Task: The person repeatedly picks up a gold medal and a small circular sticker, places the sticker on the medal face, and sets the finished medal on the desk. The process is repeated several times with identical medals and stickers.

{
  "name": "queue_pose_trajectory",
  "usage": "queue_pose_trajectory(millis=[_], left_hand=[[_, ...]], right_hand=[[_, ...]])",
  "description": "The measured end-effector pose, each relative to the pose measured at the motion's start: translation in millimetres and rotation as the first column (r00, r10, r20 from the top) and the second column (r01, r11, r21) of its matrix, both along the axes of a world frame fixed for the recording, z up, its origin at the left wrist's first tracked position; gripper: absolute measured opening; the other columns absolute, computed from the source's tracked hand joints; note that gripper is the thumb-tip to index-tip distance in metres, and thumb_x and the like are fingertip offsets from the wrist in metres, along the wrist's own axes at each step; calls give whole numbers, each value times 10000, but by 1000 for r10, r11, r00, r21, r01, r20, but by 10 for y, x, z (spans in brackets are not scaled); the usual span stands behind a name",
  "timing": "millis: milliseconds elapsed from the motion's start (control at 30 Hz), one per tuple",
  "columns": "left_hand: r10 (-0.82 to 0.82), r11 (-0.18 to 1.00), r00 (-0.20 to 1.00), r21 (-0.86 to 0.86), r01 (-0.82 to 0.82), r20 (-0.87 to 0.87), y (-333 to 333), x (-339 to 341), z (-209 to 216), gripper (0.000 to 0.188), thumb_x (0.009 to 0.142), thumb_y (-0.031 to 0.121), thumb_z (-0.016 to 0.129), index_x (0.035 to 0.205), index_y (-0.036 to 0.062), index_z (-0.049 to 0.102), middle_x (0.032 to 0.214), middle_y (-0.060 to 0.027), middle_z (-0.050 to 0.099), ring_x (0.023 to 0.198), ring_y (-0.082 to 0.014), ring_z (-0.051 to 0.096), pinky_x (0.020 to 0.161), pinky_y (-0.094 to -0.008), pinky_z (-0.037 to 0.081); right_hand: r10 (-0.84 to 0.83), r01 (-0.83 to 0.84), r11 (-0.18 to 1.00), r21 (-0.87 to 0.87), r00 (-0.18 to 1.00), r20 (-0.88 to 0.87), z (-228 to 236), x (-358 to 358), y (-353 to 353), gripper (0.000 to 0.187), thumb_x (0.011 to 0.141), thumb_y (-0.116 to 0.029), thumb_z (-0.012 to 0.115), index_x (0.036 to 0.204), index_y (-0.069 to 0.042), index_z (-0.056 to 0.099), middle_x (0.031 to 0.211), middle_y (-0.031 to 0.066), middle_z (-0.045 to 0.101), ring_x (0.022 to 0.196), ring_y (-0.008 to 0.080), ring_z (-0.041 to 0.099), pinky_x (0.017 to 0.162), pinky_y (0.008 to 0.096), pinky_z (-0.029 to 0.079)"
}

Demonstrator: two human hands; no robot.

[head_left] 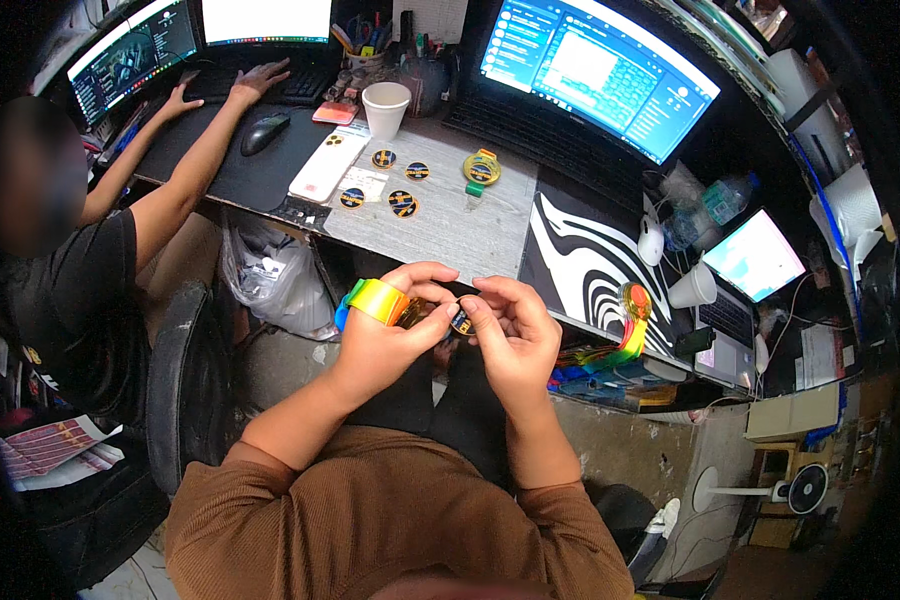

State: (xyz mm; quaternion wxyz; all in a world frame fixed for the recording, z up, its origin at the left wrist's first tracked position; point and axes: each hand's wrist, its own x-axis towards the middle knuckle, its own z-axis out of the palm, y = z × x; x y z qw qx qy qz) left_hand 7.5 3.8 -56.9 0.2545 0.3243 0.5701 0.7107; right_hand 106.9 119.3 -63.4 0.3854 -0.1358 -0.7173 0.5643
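Observation:
My left hand (382, 340) is closed around a gold-coloured medal (410, 312), mostly hidden by the fingers. Its yellow, green and blue ribbon (378, 299) is draped over the back of that hand. Fingers of my right hand (520, 345) pinch a small round dark sticker (461, 322) with gold and white print, right at the medal; my left thumb also meets it. On the grey desk top (460, 238) ahead lie several similar round stickers (403, 204). A gold medal (481, 168) with a green ribbon rests to their right.
A white phone (327, 168) and foam cup (384, 108) stand behind the stickers. Another medal (634, 300) hangs its ribbons over the zebra-patterned mat's (595, 260) edge. Left, a co-worker's hands (260, 80) rest at a keyboard. A monitor (595, 75) and laptop (730, 315) stand rightward.

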Motion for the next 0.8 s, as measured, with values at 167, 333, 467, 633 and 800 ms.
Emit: queue_pose_trajectory(millis=[167, 333, 467, 633, 800], left_hand=[[8, 999, 1000, 37, -7, -13, -41, 97, 43, 324, 836, -35, 648, 1147, -21, 556, 981, -46, 643, 897, -84, 613, 803, -229, 483], [-23, 999, 999, 33, 24, -23, -127, 187, 79, 340, 834, -49, 644, 1159, -26, 545, 1053, -57, 618, 920, -95, 614, 824, -237, 486], [-24, 997, 997, 75, 29, -67, -183, 273, 79, 354, 833, -58, 642, 1169, -24, 539, 1064, -55, 609, 938, -101, 609, 834, -242, 485], [22, 994, 969, 106, 5, -248, -254, 375, 68, 359, 829, -64, 642, 1170, -18, 541, 1067, -53, 604, 958, -106, 601, 844, -251, 484], [18, 994, 958, 109, 14, -287, -381, 509, 159, 378, 814, -49, 667, 1170, -4, 547, 1013, -51, 622, 935, -104, 604, 835, -246, 482]], right_hand=[[-30, 30, 1000, 2, 1000, 8, 24, 92, -60, 188, 841, -8, 683, 1024, 19, 650, 889, 88, 683, 749, 102, 653, 632, 214, 509], [-65, 66, 991, 118, 998, -9, 41, 160, -114, 193, 837, 5, 691, 1022, 5, 636, 826, 28, 642, 686, 38, 581, 530, 159, 461], [-76, 82, 983, 163, 996, -43, 76, 240, -187, 179, 835, 15, 687, 1009, 7, 644, 831, 27, 642, 682, 40, 583, 531, 162, 454], [-93, 103, 975, 199, 994, -59, 152, 372, -310, 168, 828, 14, 694, 991, 6, 657, 852, 27, 639, 675, 43, 582, 530, 163, 450], [-97, 115, 971, 209, 991, -94, 222, 519, -451, 167, 826, 9, 698, 988, 7, 660, 861, 32, 643, 685, 44, 587, 533, 166, 453]])
